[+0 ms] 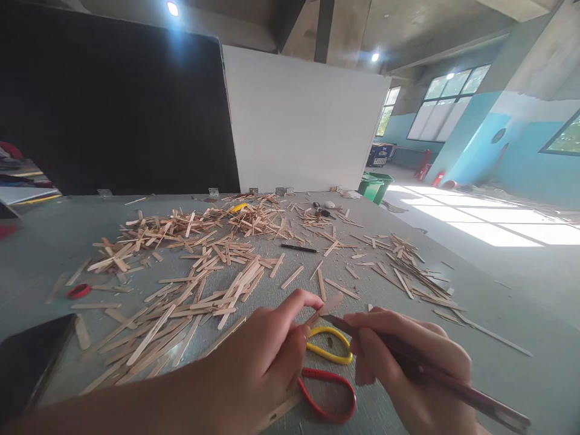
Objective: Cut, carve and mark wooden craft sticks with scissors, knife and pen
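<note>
My left hand (276, 347) is closed, pinching a flat wooden craft stick (333, 303) between thumb and forefinger. My right hand (408, 356) is wrapped round a long, slim craft knife (484, 399), whose handle end sticks out to the lower right. The knife's dark blade (336, 322) points left and meets or nearly meets the stick close to my left fingertips. Beneath the hands on the table are a yellow loop (347, 356) and a red loop (353, 405), which look like scissor handles; their other ends are hidden by my left hand.
Many loose craft sticks (244, 278) are strewn over the grey table (453, 374). A black pen (299, 248) lies beyond my hands, a red ring (78, 291) to the left. A dark slab (34, 356) occupies the near left corner. Black and white panels (303, 121) rise behind.
</note>
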`<control>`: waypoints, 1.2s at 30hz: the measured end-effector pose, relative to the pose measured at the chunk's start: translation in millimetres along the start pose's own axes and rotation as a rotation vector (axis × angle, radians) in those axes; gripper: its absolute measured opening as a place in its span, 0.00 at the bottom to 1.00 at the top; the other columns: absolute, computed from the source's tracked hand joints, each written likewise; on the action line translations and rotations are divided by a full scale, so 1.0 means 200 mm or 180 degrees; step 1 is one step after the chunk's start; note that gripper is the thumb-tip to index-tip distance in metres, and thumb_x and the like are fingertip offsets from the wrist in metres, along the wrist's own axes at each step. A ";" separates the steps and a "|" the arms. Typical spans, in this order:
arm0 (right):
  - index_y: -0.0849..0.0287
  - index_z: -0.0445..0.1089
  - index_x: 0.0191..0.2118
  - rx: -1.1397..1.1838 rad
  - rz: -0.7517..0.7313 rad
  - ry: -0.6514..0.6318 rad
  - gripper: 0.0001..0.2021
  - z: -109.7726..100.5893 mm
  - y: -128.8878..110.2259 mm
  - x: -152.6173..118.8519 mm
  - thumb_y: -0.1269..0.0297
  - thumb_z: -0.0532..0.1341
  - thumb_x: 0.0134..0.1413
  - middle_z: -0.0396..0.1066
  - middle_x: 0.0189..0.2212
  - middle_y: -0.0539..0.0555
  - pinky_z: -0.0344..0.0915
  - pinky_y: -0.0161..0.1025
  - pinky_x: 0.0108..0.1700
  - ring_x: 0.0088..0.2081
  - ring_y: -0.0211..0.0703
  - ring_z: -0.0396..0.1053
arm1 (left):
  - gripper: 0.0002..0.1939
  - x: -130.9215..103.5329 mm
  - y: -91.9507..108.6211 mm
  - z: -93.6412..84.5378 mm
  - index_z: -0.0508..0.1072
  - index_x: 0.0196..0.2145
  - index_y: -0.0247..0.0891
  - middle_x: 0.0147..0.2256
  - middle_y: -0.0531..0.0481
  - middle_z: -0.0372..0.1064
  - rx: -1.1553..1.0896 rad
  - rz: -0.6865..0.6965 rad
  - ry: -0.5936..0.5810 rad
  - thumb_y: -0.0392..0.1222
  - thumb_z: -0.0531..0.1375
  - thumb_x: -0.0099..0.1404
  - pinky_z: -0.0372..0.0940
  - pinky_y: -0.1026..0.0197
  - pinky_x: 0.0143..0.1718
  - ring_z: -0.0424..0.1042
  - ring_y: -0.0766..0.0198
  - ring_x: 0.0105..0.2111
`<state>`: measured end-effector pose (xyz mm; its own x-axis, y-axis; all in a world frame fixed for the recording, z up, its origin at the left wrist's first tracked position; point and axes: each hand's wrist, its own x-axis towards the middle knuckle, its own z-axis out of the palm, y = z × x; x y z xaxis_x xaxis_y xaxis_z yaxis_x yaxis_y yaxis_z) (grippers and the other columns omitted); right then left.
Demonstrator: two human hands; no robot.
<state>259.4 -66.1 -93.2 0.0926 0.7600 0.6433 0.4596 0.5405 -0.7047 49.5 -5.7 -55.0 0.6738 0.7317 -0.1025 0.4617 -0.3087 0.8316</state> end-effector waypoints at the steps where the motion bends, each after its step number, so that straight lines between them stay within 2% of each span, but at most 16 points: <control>1: 0.48 0.81 0.42 0.0037 0.0031 0.0057 0.11 0.00 0.00 0.00 0.70 0.62 0.67 0.76 0.21 0.44 0.68 0.32 0.23 0.17 0.35 0.69 | 0.21 0.00 0.00 0.00 0.65 0.60 0.45 0.24 0.59 0.62 0.0018 0.0021 0.0011 0.54 0.44 0.81 0.51 0.62 0.25 0.57 0.64 0.22; 6: 0.48 0.82 0.42 0.0059 0.0019 -0.0001 0.11 0.01 0.00 -0.01 0.72 0.63 0.65 0.78 0.22 0.46 0.67 0.32 0.23 0.18 0.35 0.70 | 0.20 -0.01 0.01 0.00 0.64 0.60 0.45 0.25 0.58 0.63 -0.0001 -0.0106 0.0014 0.55 0.45 0.80 0.51 0.62 0.24 0.58 0.64 0.22; 9: 0.48 0.82 0.41 0.0062 0.0111 -0.0064 0.11 0.01 -0.01 -0.01 0.72 0.63 0.65 0.76 0.19 0.44 0.67 0.31 0.23 0.17 0.36 0.71 | 0.19 -0.02 0.02 0.00 0.65 0.60 0.45 0.26 0.58 0.62 -0.0085 -0.0112 -0.0062 0.53 0.46 0.80 0.51 0.62 0.25 0.59 0.64 0.23; 13: 0.51 0.83 0.38 0.0372 0.0648 0.0082 0.09 0.02 -0.02 0.00 0.64 0.64 0.67 0.73 0.15 0.45 0.68 0.33 0.24 0.17 0.38 0.70 | 0.14 -0.01 0.03 0.00 0.66 0.56 0.46 0.25 0.60 0.61 -0.0136 0.0009 -0.0139 0.51 0.49 0.79 0.51 0.62 0.25 0.57 0.65 0.23; 16: 0.53 0.83 0.36 0.0794 0.1116 -0.0044 0.12 0.01 -0.02 0.02 0.56 0.65 0.69 0.71 0.13 0.46 0.71 0.34 0.27 0.17 0.39 0.70 | 0.14 -0.01 0.03 0.00 0.65 0.56 0.46 0.24 0.60 0.60 -0.0103 -0.0027 -0.0136 0.49 0.50 0.78 0.50 0.62 0.25 0.57 0.65 0.23; 23: 0.59 0.83 0.37 0.1390 0.1457 -0.0303 0.14 -0.01 0.01 0.05 0.54 0.67 0.68 0.71 0.18 0.47 0.65 0.29 0.21 0.14 0.34 0.69 | 0.16 -0.02 0.06 -0.02 0.66 0.57 0.46 0.27 0.57 0.64 0.0013 -0.0082 -0.0143 0.52 0.48 0.79 0.54 0.62 0.26 0.61 0.64 0.25; 30: 0.60 0.82 0.38 0.1970 0.1750 -0.0437 0.14 -0.01 0.05 0.04 0.54 0.68 0.68 0.74 0.22 0.49 0.63 0.28 0.20 0.16 0.31 0.67 | 0.19 -0.01 0.01 0.01 0.63 0.59 0.44 0.23 0.58 0.63 -0.0747 -0.0052 -0.0275 0.55 0.46 0.81 0.53 0.64 0.24 0.55 0.66 0.22; 36: 0.59 0.82 0.39 0.2099 0.1912 -0.0483 0.14 -0.01 0.07 0.04 0.53 0.68 0.69 0.74 0.22 0.49 0.61 0.26 0.19 0.16 0.29 0.65 | 0.19 0.00 -0.03 0.00 0.60 0.62 0.42 0.22 0.59 0.66 -0.1420 -0.0256 -0.0616 0.53 0.47 0.81 0.53 0.64 0.22 0.54 0.67 0.19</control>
<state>267.6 -52.4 -96.6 0.0148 0.9950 0.0983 -0.2324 0.0991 -0.9676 47.3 -3.0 -59.9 0.7604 0.6033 -0.2403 0.2531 0.0655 0.9652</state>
